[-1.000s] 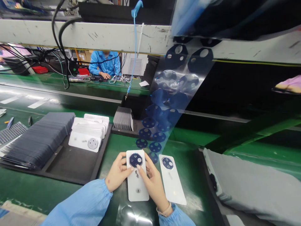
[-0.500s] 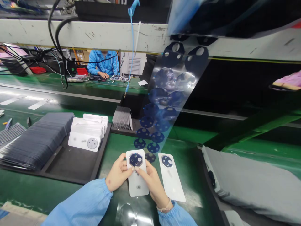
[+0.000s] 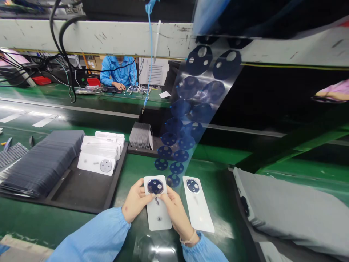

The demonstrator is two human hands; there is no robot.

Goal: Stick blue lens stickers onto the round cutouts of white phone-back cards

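Observation:
A white phone back cover [image 3: 158,214] with a dark blue round camera area is held between both hands. My left hand [image 3: 135,200] grips its left edge, thumb on the face just below the camera area. On the opposite edge, my right hand [image 3: 176,209] is closed, its thumb meeting the left one near the dark printed lettering. A second white phone back cover [image 3: 201,207], also with a blue camera area, lies on the green table to the right. Behind the held cover hangs a clear film strip [image 3: 195,96] bearing rows of dark blue round stickers.
At left, a black tray [image 3: 81,189] holds a long row of dark sheets [image 3: 46,160] and a pile of white covers [image 3: 100,153]. A smaller stack of covers [image 3: 141,135] stands behind. Grey cloth [image 3: 294,207] covers something at right. A co-worker [image 3: 119,72] sits across.
The held cover appears slightly lower and further left, and more of its printed lettering shows below my thumbs. My view has shifted slightly. Both hands keep their hold.

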